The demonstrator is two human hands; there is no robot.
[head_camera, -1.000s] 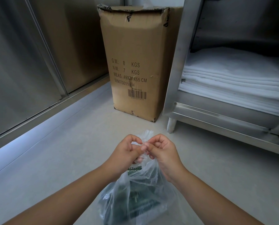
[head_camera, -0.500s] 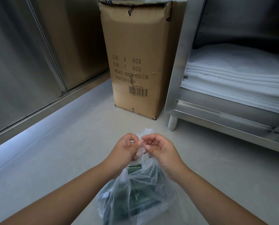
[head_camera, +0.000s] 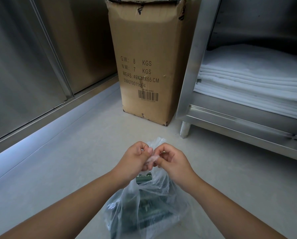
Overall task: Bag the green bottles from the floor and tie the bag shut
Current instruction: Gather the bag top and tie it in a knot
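Observation:
A clear plastic bag hangs low in the middle of the head view, held up by its gathered top. Dark green bottles show through the film, one with a green and white label near the top. My left hand and my right hand are side by side above the bag, each pinching a twisted strand of the bag's top. The strands cross between my fingertips, and a loose tip of plastic pokes up behind them.
A tall cardboard box stands on the grey floor straight ahead. A steel shelf unit on the right holds folded white cloths. Steel cabinet doors line the left side.
My hands have stayed on the bag's top while their fingers worked the strands. The fingertips have parted slightly, with a twisted piece of plastic now showing between them.

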